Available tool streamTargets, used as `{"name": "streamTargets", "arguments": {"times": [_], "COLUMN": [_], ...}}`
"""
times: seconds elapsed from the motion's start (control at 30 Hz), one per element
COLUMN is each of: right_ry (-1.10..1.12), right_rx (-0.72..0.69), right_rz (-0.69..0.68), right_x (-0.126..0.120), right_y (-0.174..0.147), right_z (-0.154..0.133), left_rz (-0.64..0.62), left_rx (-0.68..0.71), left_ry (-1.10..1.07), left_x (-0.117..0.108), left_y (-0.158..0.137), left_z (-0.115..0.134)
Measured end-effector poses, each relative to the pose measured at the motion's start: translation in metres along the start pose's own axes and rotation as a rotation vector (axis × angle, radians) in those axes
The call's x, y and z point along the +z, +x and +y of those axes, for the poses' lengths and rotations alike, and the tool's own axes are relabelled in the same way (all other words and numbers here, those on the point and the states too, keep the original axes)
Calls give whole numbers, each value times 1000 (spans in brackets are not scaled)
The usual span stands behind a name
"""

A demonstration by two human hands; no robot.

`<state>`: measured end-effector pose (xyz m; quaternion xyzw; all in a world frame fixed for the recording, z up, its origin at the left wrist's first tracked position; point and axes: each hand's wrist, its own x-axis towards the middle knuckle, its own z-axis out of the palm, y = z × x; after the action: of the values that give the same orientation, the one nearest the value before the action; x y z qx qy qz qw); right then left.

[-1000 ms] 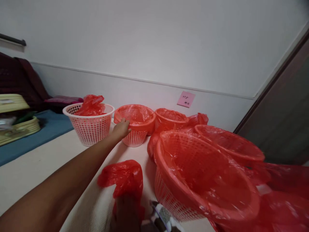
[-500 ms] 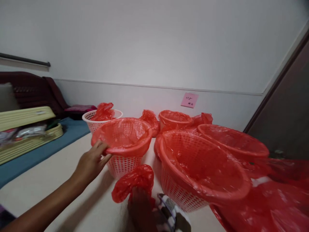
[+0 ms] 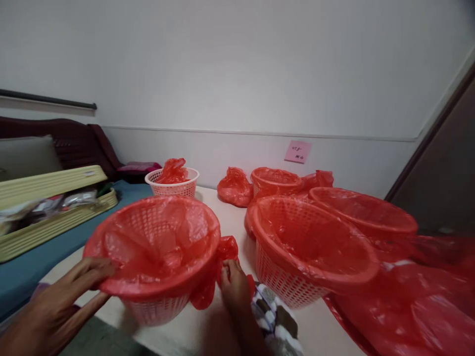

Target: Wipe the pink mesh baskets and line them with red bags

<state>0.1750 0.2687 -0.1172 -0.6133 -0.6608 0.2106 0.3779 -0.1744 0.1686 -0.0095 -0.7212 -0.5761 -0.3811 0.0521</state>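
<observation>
A white perforated plastic basket (image 3: 158, 310), lined with red plastic film folded over its rim, stands near the front left of the table. My left hand (image 3: 70, 296) grips its left rim, thumb underneath and fingers on the film. Right of the basket, my right hand (image 3: 235, 287) is closed on a bunched red plastic bag (image 3: 227, 247). Red film also hangs below the rim there; I cannot tell whether it joins the bunch. Beside my right hand is another white basket lined in red (image 3: 285, 279). A patterned cloth (image 3: 276, 316) lies under my right forearm.
Farther back are a white basket (image 3: 178, 190) holding crumpled red film, a red bundle (image 3: 235, 188) and more red-lined baskets (image 3: 276, 178). Loose red film (image 3: 404, 306) spreads at right. A pale yellow case (image 3: 63, 217) lies on blue bedding (image 3: 129, 198) at left.
The basket in my left hand has come nearer and to the left. My right hand has moved up beside it with the red bag. The view has shifted a little left.
</observation>
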Motion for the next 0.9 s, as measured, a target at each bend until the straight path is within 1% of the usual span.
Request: {"name": "streamTargets", "arguments": {"times": [0.07, 0.13, 0.2, 0.3, 0.4, 0.5, 0.57, 0.63, 0.73, 0.8, 0.9], "right_ry": [311, 597, 713, 835, 998, 1109, 1134, 1118, 1149, 1194, 1210], "right_rx": [43, 117, 176, 245, 299, 279, 224, 188, 231, 270, 300], "right_rz": [56, 77, 64, 41, 41, -6, -79, -154, -272, -325, -352], "right_x": [-2, 0, 3, 4, -4, -18, -27, -34, -40, -41, -42], "right_y": [2, 2, 0, -6, -6, 2, 10, 16, 22, 23, 25], "right_z": [1, 2, 0, -10, -31, -54, -69, -83, -101, -112, -125], "left_rz": [-53, -103, -150, -188, -146, -131, -164, -192, -171, -106, 13], "left_rx": [72, 81, 27, -91, -208, -307, -329, -338, -385, -471, -659], "left_ry": [-18, -51, -66, -110, -223, -304, -353, -403, -474, -548, -675], "left_x": [-10, -19, -26, -32, -34, -36, -40, -44, -49, -51, -53], "left_y": [-6, -9, -8, 5, 23, 30, 27, 21, 16, 16, 17], "left_z": [-7, -11, -9, 8, 32, 51, 54, 49, 32, 20, 10]}}
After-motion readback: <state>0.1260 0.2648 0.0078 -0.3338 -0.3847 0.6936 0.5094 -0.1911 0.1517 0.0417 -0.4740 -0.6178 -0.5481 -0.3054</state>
